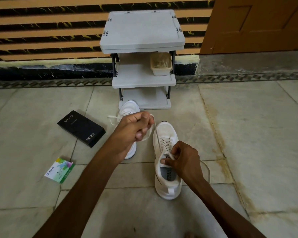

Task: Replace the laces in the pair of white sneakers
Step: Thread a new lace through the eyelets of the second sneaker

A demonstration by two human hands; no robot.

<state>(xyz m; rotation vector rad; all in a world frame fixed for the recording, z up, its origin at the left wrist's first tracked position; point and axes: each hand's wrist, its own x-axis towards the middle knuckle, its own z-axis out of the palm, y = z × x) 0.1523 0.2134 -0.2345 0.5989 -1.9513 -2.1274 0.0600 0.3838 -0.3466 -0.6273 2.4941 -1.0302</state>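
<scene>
On floor (248, 134) tiles: wide floor to your right, rack (143, 40) ahead.
Sneaker (163, 182) lies lengthwise, toe toward rack; your left hand (132, 129) grips its lace (155, 130), right hand (184, 162) pinches it.

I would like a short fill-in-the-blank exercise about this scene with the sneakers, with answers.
1. The left hand grips a ___ from the near sneaker.
2. The black box lies on the ___.
3. The beige tub stands on the rack's ___ shelf.
Answers: lace; floor; middle.
</scene>
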